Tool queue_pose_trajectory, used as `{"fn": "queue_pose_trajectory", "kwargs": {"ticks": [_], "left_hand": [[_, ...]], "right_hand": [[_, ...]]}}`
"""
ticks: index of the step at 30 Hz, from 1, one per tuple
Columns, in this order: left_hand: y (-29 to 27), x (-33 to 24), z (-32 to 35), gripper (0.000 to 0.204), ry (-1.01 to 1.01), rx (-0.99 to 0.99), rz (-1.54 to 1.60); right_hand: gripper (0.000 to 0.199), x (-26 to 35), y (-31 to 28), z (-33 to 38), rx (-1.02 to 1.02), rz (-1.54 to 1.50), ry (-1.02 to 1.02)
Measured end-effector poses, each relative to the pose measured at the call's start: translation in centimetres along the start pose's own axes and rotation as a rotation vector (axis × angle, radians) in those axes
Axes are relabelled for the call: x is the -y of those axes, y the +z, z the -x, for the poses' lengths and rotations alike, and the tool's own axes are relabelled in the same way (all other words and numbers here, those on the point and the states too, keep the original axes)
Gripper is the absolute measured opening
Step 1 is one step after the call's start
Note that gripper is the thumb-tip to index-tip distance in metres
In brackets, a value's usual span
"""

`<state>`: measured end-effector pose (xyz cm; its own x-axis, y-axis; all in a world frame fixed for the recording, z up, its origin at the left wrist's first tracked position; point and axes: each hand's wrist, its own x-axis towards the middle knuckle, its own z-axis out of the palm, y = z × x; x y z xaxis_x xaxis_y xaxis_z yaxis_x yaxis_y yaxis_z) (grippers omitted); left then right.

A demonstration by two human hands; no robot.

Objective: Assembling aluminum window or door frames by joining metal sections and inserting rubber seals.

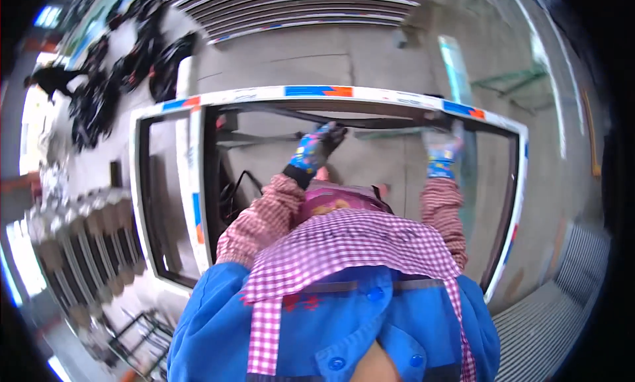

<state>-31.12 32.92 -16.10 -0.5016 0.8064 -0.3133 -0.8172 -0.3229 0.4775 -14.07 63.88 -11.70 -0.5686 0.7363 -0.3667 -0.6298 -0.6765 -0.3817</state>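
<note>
A large window frame (383, 96) with white protective film and blue and orange patches lies in front of me, split by a crossbar at the left. Along the inside of its far rail runs a long black rubber-like strip (380, 123), sagging away from the rail toward the left. My left hand (324, 142), in a dark glove with a blue patterned cuff, has its fingers closed around the strip near the middle. My right hand (443, 138), gloved too, is at the far rail near its right end. It is smeared by motion, so its fingers cannot be made out.
Green supports (258, 139) show below the frame. Stacked long profiles (304, 11) lie beyond it, and black-wrapped bundles (135, 64) at the far left, near another person (56, 80). Racked profiles (99, 243) stand left; a sheet of glass (503, 44) is at the right.
</note>
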Motion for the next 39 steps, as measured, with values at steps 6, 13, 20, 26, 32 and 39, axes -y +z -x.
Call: {"fn": "queue_pose_trajectory", "kwargs": {"ticks": [6,13,20,26,32,39], "left_hand": [[6.1,-5.2,2.3,0.026,0.022,-0.204,-1.223],[9.4,-10.0,-1.9,0.064,0.868,0.174,-2.123],[11.3,-6.8,-7.7,0.066,0.601,0.34,-2.339],[15.9,-1.7,-13.0,0.054,0.542,0.569,-2.281],[19.6,4.2,-15.8,0.05,0.455,0.519,-2.297],[20.2,5.2,-16.1,0.04,0.328,0.424,-2.264]], "right_hand": [[0.037,8.3,-3.3,-4.0,0.076,0.16,-0.183],[0.025,10.2,-10.8,-9.7,-0.281,0.081,-0.442],[0.032,10.1,-4.9,-4.1,-0.241,-0.106,-0.304],[0.044,11.8,-4.1,-3.7,-0.191,-0.23,-0.238],[0.039,16.3,-7.8,-10.9,-0.377,-0.095,-0.368],[0.058,17.6,-6.8,-8.5,-0.673,0.527,-0.348]]}}
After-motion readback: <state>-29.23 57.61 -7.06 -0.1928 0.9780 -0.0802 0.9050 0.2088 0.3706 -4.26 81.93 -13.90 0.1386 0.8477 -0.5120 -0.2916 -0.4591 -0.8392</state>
